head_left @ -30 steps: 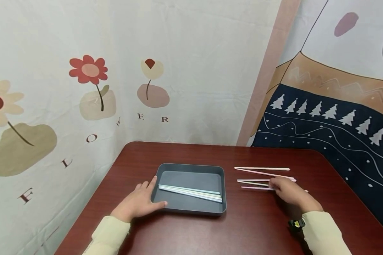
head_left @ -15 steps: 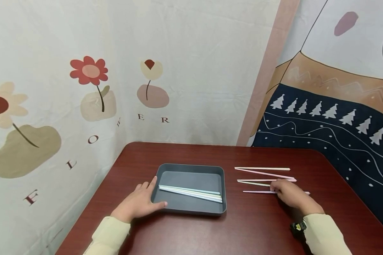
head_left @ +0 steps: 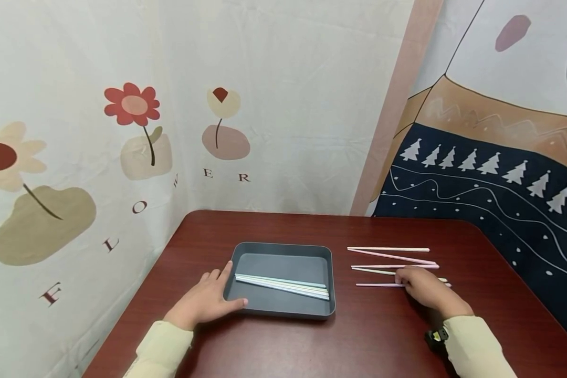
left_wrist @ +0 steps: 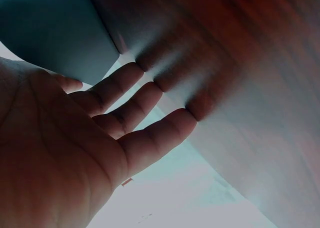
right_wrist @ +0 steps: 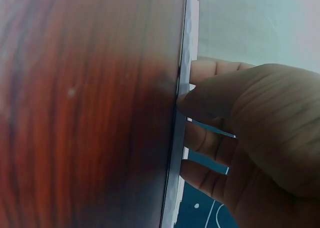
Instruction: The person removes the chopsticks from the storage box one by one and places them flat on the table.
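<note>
My left hand (head_left: 208, 299) rests against the left side of a grey rectangular tray (head_left: 283, 261), index finger and thumb spread along its rim. In the left wrist view its other fingers (left_wrist: 167, 133) reach down to the tabletop beside the tray (left_wrist: 60, 33). Several pale blue and whitish chopsticks (head_left: 283, 286) lie together inside the tray. Right of it, my right hand (head_left: 422, 287) pinches the nearest chopstick, a pale purple one (head_left: 378, 285), low over the table. The right wrist view has thumb and fingers at this chopstick (right_wrist: 185, 48). A pale green chopstick (head_left: 375, 271) passes partly behind the hand.
Beyond the right hand lie a cream chopstick (head_left: 387, 249) and pink chopsticks (head_left: 397, 256), roughly side by side on the dark red wooden table (head_left: 283, 341). Printed cloth (head_left: 288, 105) hangs behind and left of the table.
My right hand has drawn the purple chopstick slightly nearer and away from the green one, shifting it right and then a little back left. The left hand and tray have stayed put.
</note>
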